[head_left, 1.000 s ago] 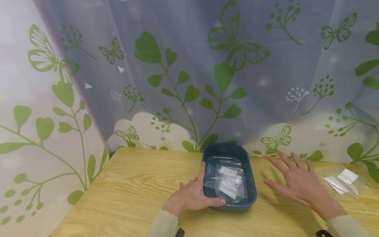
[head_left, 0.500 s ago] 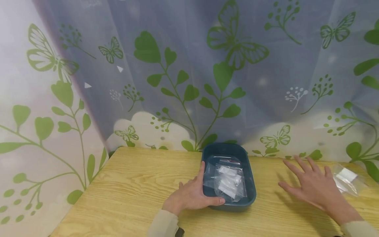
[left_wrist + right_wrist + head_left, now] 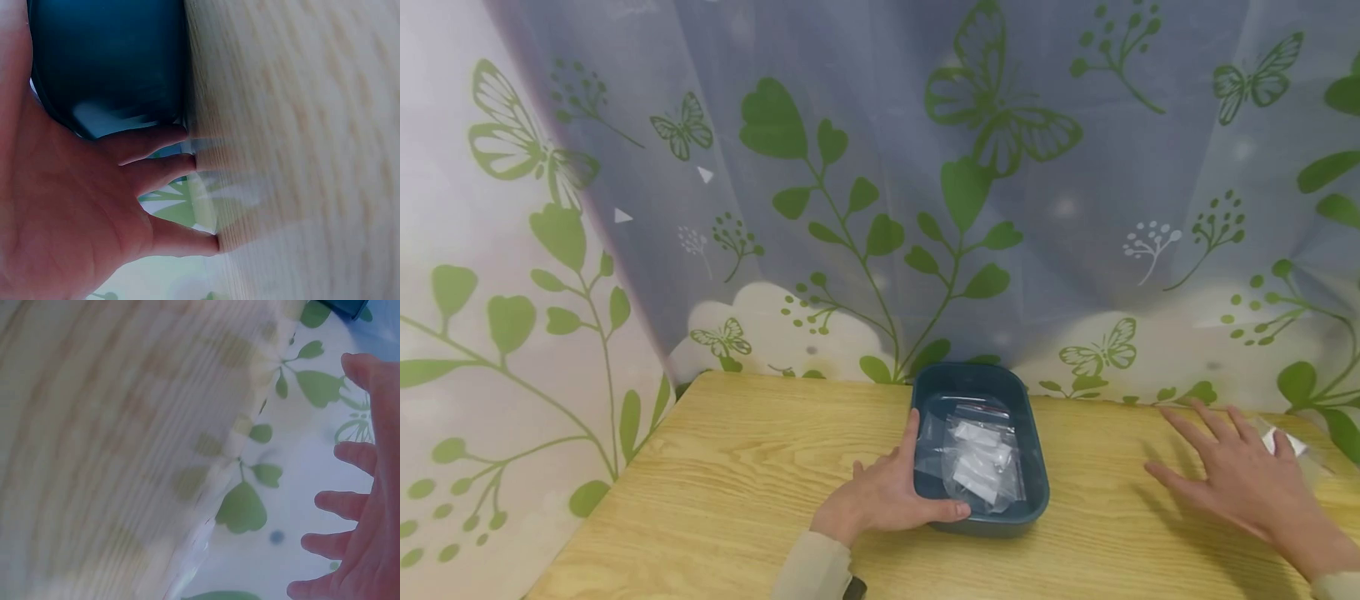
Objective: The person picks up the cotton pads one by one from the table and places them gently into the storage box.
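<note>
A dark blue rectangular plastic bin (image 3: 1039, 450) stands on the table, holding clear zip bags (image 3: 983, 462) with white pieces inside. My left hand (image 3: 891, 493) rests against the bin's near left corner, index finger along the left side and thumb at the front rim. In the left wrist view the other fingers (image 3: 181, 240) stretch straight down to the tabletop beside the bin wall. To the right, my right hand (image 3: 1247, 479) hovers over the table with spread fingers and holds nothing. It partly covers another clear bag (image 3: 1292, 446) with white contents.
The wood-grain table (image 3: 760, 467) extends to the left of the bin. A hanging cloth (image 3: 865, 250) printed with green leaves and butterflies rises right behind the table's far edge. More printed cloth (image 3: 482, 400) hangs along the left side.
My right hand has moved rightward, away from the bin, and now covers much of the bag at the right. The left hand and the bin have stayed in place.
</note>
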{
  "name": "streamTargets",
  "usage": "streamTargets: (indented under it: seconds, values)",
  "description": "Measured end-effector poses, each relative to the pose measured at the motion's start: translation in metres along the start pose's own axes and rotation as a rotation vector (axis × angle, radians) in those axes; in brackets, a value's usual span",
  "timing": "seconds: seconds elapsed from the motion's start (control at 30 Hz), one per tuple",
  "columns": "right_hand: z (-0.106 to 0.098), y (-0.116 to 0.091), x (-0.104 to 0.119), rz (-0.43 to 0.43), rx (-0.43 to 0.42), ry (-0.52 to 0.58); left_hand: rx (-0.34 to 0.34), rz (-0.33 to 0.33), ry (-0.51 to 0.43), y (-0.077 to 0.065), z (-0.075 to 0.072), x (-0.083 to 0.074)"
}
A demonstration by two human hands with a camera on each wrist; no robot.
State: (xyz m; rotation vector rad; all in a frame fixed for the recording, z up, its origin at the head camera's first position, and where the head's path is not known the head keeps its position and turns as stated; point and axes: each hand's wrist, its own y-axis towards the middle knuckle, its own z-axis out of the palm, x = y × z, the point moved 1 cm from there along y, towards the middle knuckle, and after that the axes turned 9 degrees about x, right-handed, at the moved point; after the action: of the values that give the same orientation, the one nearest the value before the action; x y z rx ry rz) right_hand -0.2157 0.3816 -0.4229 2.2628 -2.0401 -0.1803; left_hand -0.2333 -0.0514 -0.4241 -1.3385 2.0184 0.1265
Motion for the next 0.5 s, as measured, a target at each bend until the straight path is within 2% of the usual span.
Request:
streamTargets:
  seconds: [0.17, 0.4, 0.5]
  values:
    - [0.003, -0.004, -0.013, 0.036, 0.023, -0.003, 0.002, 0.0, 0.004, -0.001, 0.0, 0.0]
    - [0.005, -0.006, -0.029, 0.043, -0.007, -0.015, 0.001, -0.001, 0.005, -0.002, 0.0, 0.0]
    - [0.006, -0.008, -0.037, 0.044, -0.007, 0.014, 0.001, 0.001, 0.005, -0.003, -0.001, 0.0]
